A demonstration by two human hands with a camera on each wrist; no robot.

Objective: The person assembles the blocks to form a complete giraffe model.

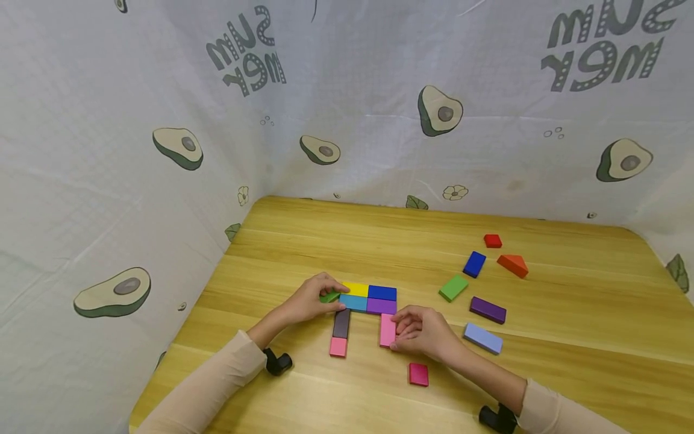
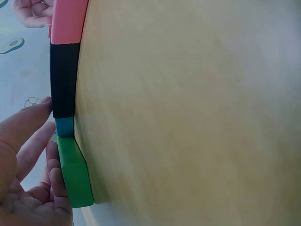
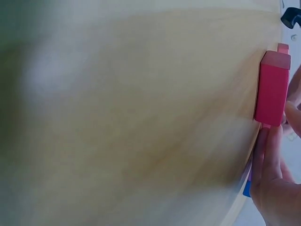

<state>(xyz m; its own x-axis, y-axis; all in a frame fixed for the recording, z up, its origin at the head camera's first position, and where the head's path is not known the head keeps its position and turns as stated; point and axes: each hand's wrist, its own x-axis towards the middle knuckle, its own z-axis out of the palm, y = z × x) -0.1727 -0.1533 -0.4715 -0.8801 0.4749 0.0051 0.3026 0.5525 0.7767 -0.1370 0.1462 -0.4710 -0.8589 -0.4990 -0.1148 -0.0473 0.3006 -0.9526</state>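
Observation:
My left hand point(image 1: 310, 298) rests at the left end of a flat group of wooden blocks, index fingertip at the yellow block point(image 1: 356, 290) and thumb at the light blue block point(image 1: 353, 302). A green block point(image 1: 329, 297) lies partly hidden beneath that hand. A dark blue block point(image 1: 382, 293) and a purple block point(image 1: 382, 306) fill the group's right half. Below its left side run a black block point(image 1: 341, 323) and a salmon-pink block point(image 1: 338, 347). My right hand point(image 1: 425, 333) grips a pink block point(image 1: 387, 330) along its right side, just under the purple one.
A crimson block point(image 1: 418, 374) lies nearest the front. To the right are scattered a second green block point(image 1: 453, 287), a blue block point(image 1: 474, 264), a red block point(image 1: 493, 241), an orange triangle point(image 1: 513, 264), a dark purple block point(image 1: 488, 310) and a pale blue block point(image 1: 483, 338).

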